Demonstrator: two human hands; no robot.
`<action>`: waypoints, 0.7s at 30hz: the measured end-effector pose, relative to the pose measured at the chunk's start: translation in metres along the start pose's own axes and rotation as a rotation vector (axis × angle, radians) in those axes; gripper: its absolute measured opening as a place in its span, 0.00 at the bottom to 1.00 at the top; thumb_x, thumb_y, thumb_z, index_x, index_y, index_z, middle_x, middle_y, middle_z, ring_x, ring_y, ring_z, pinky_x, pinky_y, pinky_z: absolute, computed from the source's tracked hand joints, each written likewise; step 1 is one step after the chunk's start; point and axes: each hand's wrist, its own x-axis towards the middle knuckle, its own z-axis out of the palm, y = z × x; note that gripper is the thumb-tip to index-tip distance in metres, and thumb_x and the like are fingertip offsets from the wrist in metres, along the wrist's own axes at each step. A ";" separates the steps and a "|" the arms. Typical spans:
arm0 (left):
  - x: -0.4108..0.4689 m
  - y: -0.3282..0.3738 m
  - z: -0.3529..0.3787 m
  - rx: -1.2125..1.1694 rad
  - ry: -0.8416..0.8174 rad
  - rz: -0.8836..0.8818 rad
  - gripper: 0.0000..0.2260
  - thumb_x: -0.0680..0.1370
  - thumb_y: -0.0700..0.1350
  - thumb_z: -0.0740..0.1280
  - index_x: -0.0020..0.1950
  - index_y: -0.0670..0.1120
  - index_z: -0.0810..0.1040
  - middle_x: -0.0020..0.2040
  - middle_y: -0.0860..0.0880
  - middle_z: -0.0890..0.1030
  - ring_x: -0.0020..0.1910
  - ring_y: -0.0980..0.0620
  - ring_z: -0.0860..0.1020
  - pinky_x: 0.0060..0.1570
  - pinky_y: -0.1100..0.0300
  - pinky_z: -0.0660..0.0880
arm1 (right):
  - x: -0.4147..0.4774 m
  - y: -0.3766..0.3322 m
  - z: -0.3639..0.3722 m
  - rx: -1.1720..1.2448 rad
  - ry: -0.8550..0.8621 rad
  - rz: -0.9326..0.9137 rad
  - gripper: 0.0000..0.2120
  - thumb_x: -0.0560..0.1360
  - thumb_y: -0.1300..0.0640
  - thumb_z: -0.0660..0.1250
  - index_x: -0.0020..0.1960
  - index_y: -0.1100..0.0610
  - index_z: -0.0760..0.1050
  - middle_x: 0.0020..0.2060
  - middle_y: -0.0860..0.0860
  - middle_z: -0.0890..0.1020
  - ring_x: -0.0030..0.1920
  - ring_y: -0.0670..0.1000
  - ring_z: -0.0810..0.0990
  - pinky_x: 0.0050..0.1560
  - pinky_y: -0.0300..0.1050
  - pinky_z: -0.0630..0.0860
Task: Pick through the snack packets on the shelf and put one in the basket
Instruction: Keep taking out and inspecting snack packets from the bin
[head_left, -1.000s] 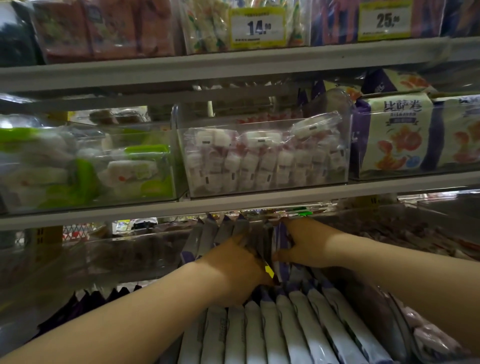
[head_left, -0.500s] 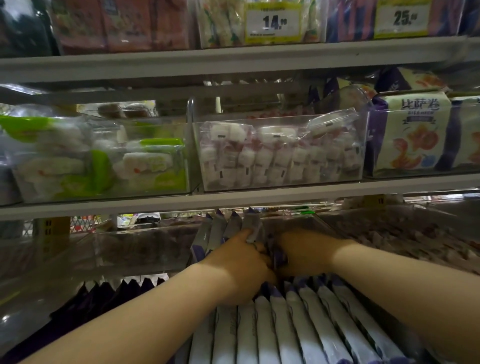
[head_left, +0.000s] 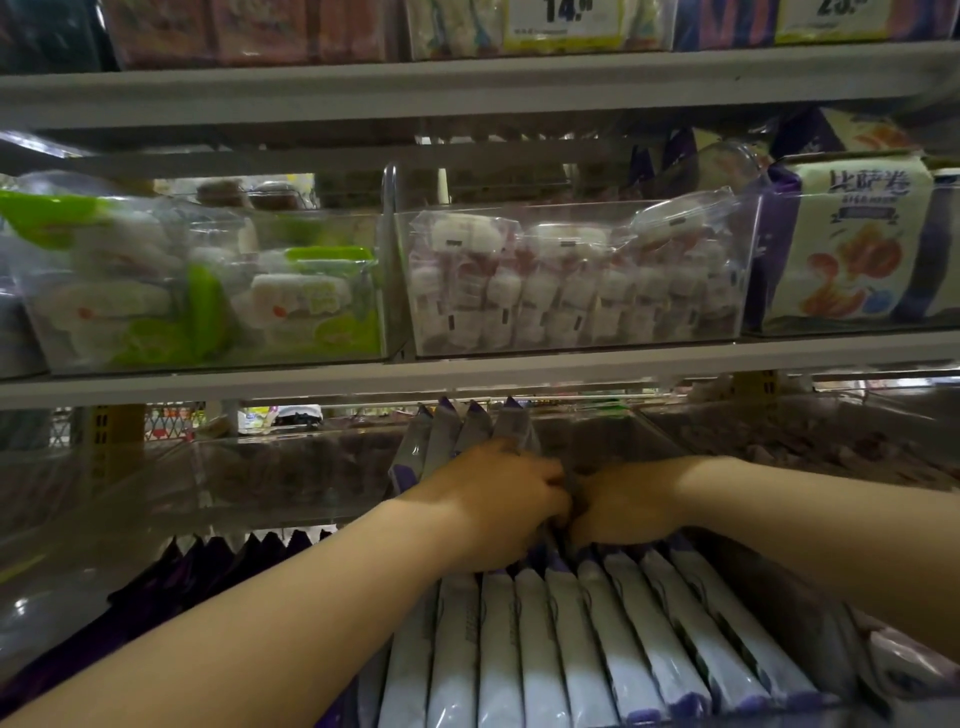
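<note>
A row of white and purple snack packets (head_left: 561, 644) stands on edge in a clear bin on the lowest shelf in view. Both hands reach into the middle of this row, knuckle to knuckle. My left hand (head_left: 498, 504) has its fingers curled down between the packets, with several upright packets (head_left: 457, 431) leaning just behind it. My right hand (head_left: 623, 506) also curls its fingers into the row. What each hand grips is hidden by the hands themselves. No basket is in view.
Above the hands runs a grey shelf edge (head_left: 467, 376) carrying clear bins: green and white sweets (head_left: 208, 296), pink and white sweets (head_left: 571, 291), and a cream and purple bag (head_left: 857, 244). Dark purple packets (head_left: 218, 556) fill the bin on the left.
My two hands have closed together in the packet row until they touch. The view has moved closer and tilted slightly downward.
</note>
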 end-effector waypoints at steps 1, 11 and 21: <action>0.000 -0.001 -0.002 -0.071 0.026 -0.025 0.14 0.80 0.43 0.60 0.65 0.52 0.74 0.64 0.51 0.72 0.60 0.45 0.74 0.50 0.55 0.68 | -0.003 0.000 0.001 0.026 0.031 -0.011 0.17 0.79 0.51 0.59 0.66 0.54 0.73 0.65 0.56 0.76 0.62 0.54 0.73 0.64 0.46 0.67; -0.014 -0.029 0.000 -0.205 -0.102 -0.284 0.25 0.80 0.53 0.64 0.75 0.60 0.62 0.77 0.53 0.61 0.72 0.47 0.66 0.67 0.52 0.67 | -0.023 0.013 0.009 0.054 0.289 0.048 0.04 0.80 0.52 0.61 0.47 0.50 0.67 0.47 0.49 0.74 0.47 0.50 0.72 0.50 0.43 0.71; 0.005 -0.005 0.004 -0.122 0.127 -0.471 0.13 0.80 0.47 0.65 0.65 0.51 0.73 0.61 0.47 0.78 0.56 0.44 0.79 0.47 0.53 0.74 | -0.020 0.017 0.005 0.028 0.250 -0.033 0.13 0.80 0.59 0.60 0.63 0.53 0.72 0.60 0.52 0.77 0.57 0.53 0.76 0.56 0.42 0.71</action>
